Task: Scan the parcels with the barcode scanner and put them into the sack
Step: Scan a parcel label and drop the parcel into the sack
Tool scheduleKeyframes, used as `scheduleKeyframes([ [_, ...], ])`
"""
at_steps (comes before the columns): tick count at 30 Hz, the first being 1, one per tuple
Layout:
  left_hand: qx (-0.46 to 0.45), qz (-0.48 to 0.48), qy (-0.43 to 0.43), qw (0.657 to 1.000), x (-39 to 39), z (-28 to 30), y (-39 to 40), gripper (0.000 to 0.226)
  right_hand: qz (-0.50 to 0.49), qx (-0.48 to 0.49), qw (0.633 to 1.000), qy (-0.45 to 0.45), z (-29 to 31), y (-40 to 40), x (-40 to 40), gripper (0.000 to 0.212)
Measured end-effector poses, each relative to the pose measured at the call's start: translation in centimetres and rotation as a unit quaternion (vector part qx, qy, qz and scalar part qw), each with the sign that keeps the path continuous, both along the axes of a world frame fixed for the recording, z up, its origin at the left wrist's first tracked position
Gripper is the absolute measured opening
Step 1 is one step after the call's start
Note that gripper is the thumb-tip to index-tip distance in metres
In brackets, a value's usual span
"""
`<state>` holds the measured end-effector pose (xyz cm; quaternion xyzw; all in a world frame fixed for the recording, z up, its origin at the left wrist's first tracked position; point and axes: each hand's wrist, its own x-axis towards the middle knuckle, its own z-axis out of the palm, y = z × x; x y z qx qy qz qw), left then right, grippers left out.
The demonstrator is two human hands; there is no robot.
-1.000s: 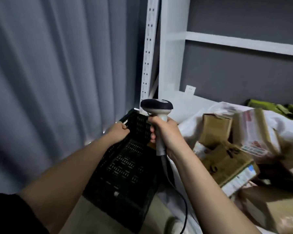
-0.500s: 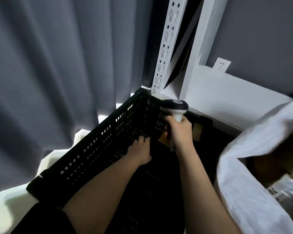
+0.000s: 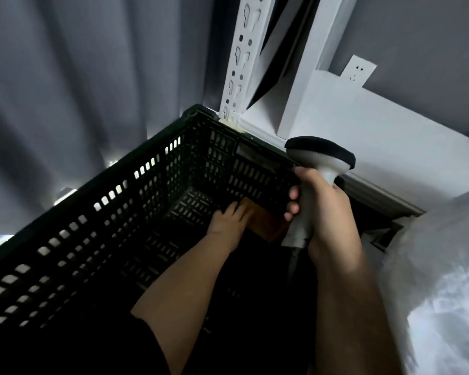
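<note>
A small brown parcel lies on the floor of a black perforated crate, near its far corner. My left hand reaches down into the crate, its fingers lying on the parcel's left end; the thumb is hidden. Above the crate's right side, my right hand grips the grey handle of the barcode scanner, whose black-topped head points away from me. The scanner's cable hangs down from the handle. The white sack bulges at the right edge; its contents are out of sight.
A grey curtain hangs close behind the crate on the left. A white perforated shelf post and white shelf frame stand at the crate's far corner. A wall socket sits on the grey wall beyond.
My view has tilted down over the crate. My left hand went from the crate's rim down to the brown parcel at the bottom. The right hand keeps its hold on the scanner.
</note>
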<state>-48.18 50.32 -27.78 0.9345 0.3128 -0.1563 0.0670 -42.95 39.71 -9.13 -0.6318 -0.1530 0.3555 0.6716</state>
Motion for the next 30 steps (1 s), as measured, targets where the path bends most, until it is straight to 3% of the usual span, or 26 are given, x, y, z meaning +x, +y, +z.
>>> scheduleKeyframes([
  [10,0.109,-0.139,0.098,0.979,3.6,-1.7,0.4,0.080,0.018,0.010,0.999,0.024,-0.8,0.1,0.9,0.014],
  [18,0.163,-0.061,0.077,0.982,1.5,-2.2,0.5,0.064,0.024,0.012,0.999,0.036,-1.4,0.3,1.0,0.011],
  [23,0.121,-0.007,0.085,0.989,-2.7,0.9,1.0,0.110,0.032,0.010,0.999,0.025,-0.7,0.0,0.0,0.007],
  [25,0.126,0.008,0.100,0.987,-4.6,2.9,1.1,0.114,0.039,-0.003,0.999,0.008,-0.2,-0.3,-0.9,0.007],
  [30,0.196,0.064,0.119,0.971,-9.8,8.2,-0.3,0.093,0.043,-0.018,0.999,-0.016,1.4,-1.3,-3.5,0.015],
])
